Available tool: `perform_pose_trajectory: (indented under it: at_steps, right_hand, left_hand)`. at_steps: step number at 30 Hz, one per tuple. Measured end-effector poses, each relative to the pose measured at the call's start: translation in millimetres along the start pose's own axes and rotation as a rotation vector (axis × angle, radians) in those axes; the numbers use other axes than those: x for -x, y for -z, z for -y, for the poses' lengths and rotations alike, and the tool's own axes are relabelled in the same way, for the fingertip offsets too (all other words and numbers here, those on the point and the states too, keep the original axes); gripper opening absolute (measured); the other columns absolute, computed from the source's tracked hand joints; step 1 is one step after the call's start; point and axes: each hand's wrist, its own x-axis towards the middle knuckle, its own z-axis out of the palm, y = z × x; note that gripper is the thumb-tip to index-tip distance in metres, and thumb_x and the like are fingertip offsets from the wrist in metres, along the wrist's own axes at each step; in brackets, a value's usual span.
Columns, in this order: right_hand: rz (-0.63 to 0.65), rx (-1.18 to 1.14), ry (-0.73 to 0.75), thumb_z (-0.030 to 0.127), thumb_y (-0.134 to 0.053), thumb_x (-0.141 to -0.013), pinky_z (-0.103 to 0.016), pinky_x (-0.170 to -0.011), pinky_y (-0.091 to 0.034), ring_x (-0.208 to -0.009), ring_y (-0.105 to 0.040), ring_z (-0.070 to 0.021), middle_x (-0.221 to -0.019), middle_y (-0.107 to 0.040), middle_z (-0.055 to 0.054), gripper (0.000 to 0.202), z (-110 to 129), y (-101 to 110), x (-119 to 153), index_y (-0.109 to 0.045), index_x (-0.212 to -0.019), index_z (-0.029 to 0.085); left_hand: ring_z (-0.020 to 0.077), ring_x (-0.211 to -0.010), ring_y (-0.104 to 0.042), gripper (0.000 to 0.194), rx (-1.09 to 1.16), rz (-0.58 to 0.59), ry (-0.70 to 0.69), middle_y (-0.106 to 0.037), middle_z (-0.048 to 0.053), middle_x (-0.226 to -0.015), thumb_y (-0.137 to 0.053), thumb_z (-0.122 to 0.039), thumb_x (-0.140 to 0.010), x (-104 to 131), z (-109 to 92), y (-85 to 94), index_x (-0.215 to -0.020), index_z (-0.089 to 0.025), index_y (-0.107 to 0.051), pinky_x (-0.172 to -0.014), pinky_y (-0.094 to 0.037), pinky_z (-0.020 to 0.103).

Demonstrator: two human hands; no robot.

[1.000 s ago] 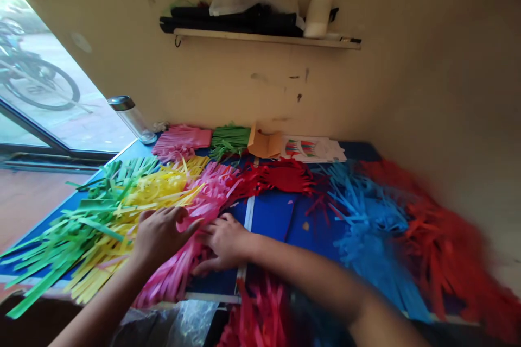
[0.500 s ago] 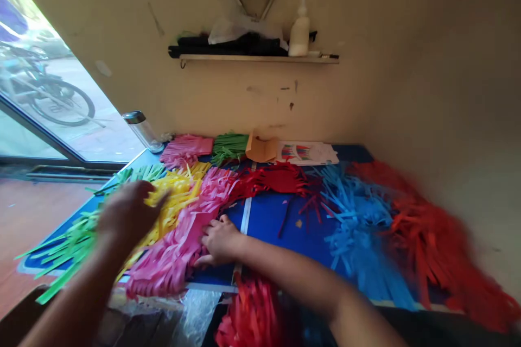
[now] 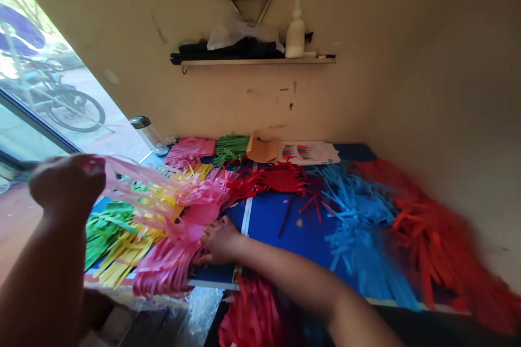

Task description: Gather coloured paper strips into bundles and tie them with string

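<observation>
Pink fringed paper [image 3: 201,215] lies across the blue table. My left hand [image 3: 69,178] is raised at the left, closed on the ends of several pink strips, which stretch out toward the pile. My right hand [image 3: 220,241] rests on the right edge of the pink paper, fingers spread and pressing down. Yellow fringe [image 3: 130,252] and green fringe [image 3: 106,227] lie left of the pink, partly under the stretched strips. A red fringed piece [image 3: 280,178] is behind my right hand.
Blue fringe [image 3: 358,233] and orange-red fringe [image 3: 439,238] cover the table's right side. A clear bottle [image 3: 150,136], pink and green bundles and printed papers [image 3: 309,152] stand or lie along the wall. Red fringe [image 3: 254,314] hangs at the front edge. A shelf [image 3: 260,61] is above.
My left hand has moved left from over the yellow fringe and now pulls pink strips out with it. My right hand has stayed in place on the pink paper.
</observation>
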Motion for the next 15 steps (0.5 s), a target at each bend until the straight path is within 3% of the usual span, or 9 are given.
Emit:
perform_pose_trajectory:
  at_steps: [2,3,5,7,9,12,15]
  right_hand:
    - [-0.011,-0.032,-0.002,0.064,-0.061,-0.086,-0.057,-0.096,-0.043,-0.118,-0.058,-0.0329,-0.125,-0.064,-0.015,0.054,-0.2,4.3,1.8,-0.067,-0.109,0.016]
    - [-0.039,-0.079,0.001,0.062,-0.064,-0.084,-0.057,-0.098,-0.041,-0.118,-0.058,-0.0331,-0.125,-0.065,-0.015,0.053,0.8,9.3,4.5,-0.067,-0.11,0.016]
    - [-0.196,-0.287,-0.005,0.059,-0.067,-0.084,-0.055,-0.104,-0.037,-0.121,-0.057,-0.0321,-0.127,-0.065,-0.014,0.051,6.8,24.2,14.5,-0.066,-0.114,0.018]
    - [-0.407,-0.687,-0.027,0.058,-0.065,-0.086,-0.046,-0.103,-0.039,-0.12,-0.057,-0.0278,-0.126,-0.066,-0.009,0.05,18.1,42.3,28.8,-0.064,-0.121,0.022]
    - [-0.508,-1.211,-0.051,0.06,-0.067,-0.083,-0.035,-0.089,-0.047,-0.103,-0.063,-0.022,-0.11,-0.07,-0.004,0.053,30.9,57.5,42.8,-0.062,-0.124,0.026]
    - [-0.557,-1.947,-0.157,0.06,-0.079,-0.067,-0.022,-0.06,-0.041,-0.065,-0.055,-0.0117,-0.077,-0.063,0.002,0.053,39.9,66.5,55.0,-0.067,-0.1,0.021]
    - [-0.649,-2.44,-0.3,0.056,-0.08,-0.066,-0.02,-0.05,-0.034,-0.056,-0.049,-0.0099,-0.066,-0.058,0.002,0.044,30.4,61.3,57.7,-0.064,-0.081,0.017]
  left_hand:
    - [0.0365,-0.109,-0.057,0.056,-0.055,-0.135,0.03,-0.062,0.019,-0.113,-0.026,-0.041,-0.092,-4.9,-23.0,8.6,-0.122,-0.006,-0.059,-0.084,-0.046,0.048]
    - [0.0331,-0.103,-0.06,0.054,-0.087,-0.146,-0.036,-0.062,0.018,-0.114,-0.025,-0.04,-0.094,-1.8,-37.7,10.3,-0.121,-0.008,-0.061,-0.078,-0.046,0.044]
    - [0.0234,-0.079,-0.059,0.047,-0.171,-0.188,-0.329,-0.065,0.011,-0.097,-0.026,-0.036,-0.097,13.9,-66.9,9.4,-0.108,-0.013,-0.066,-0.062,-0.039,0.033]
    - [0.0169,-0.064,-0.052,0.036,-0.154,-0.279,-0.583,-0.062,0.002,-0.073,-0.037,-0.035,-0.097,39.3,-89.2,4.6,-0.089,-0.02,-0.069,-0.054,-0.028,0.027]
    - [0.0169,-0.064,-0.053,0.028,-0.084,-0.318,-0.721,-0.06,-0.001,-0.065,-0.045,-0.034,-0.095,69.9,-102.3,-2.5,-0.082,-0.024,-0.068,-0.055,-0.029,0.028]
    - [0.0198,-0.07,-0.056,0.019,0.037,-0.343,-0.868,-0.064,0.0,-0.067,-0.05,-0.028,-0.093,115.8,-109.7,-14.6,-0.083,-0.024,-0.066,-0.069,-0.039,0.033]
    - [0.022,-0.072,-0.057,0.008,0.183,-0.355,-0.9,-0.067,0.005,-0.075,-0.056,-0.021,-0.091,153.3,-112.2,-28.8,-0.09,-0.02,-0.064,-0.074,-0.041,0.036]
